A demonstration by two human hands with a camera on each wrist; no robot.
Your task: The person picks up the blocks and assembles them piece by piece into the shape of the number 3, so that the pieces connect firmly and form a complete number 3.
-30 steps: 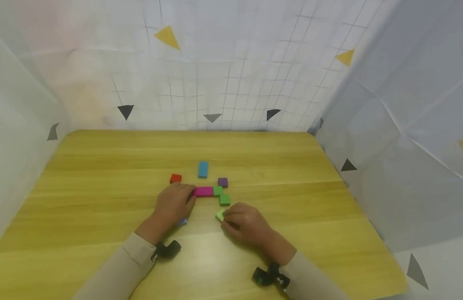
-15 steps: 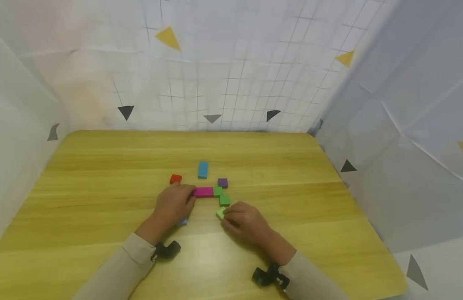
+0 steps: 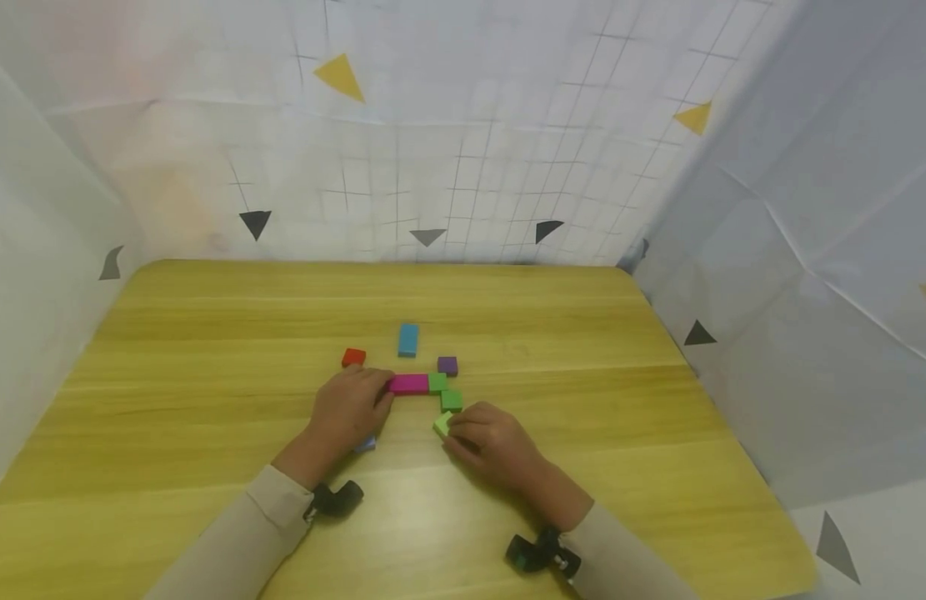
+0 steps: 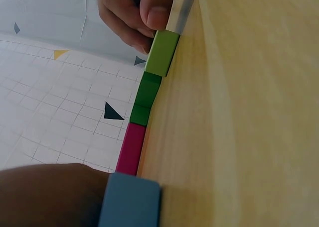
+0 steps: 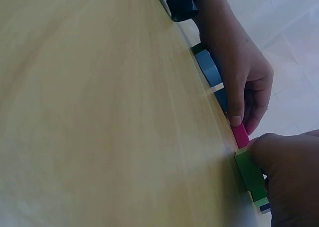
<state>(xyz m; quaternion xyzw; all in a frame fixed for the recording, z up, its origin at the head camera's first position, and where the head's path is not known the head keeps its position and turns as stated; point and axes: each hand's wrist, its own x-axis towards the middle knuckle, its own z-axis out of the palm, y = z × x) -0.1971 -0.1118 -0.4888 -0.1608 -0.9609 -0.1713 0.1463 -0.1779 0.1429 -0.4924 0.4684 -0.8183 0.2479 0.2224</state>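
On the wooden table, a magenta block has its left end between the thumb and fingers of my left hand. A small green block adjoins its right end, and a second green block sits just in front, offset to the right. My right hand pinches a light green block, which lies slantwise close to that second green block. The left wrist view shows the light green block lined up with the greens and the magenta block. My left hand partly covers a blue block.
Behind the row lie a light blue block, a purple block and a red block, the red one right at the left hand's knuckles. White patterned sheets wall the table at the back and sides.
The right hand has nudged the light green block slightly forward, nearer the second green block. The left hand stays on the magenta block.
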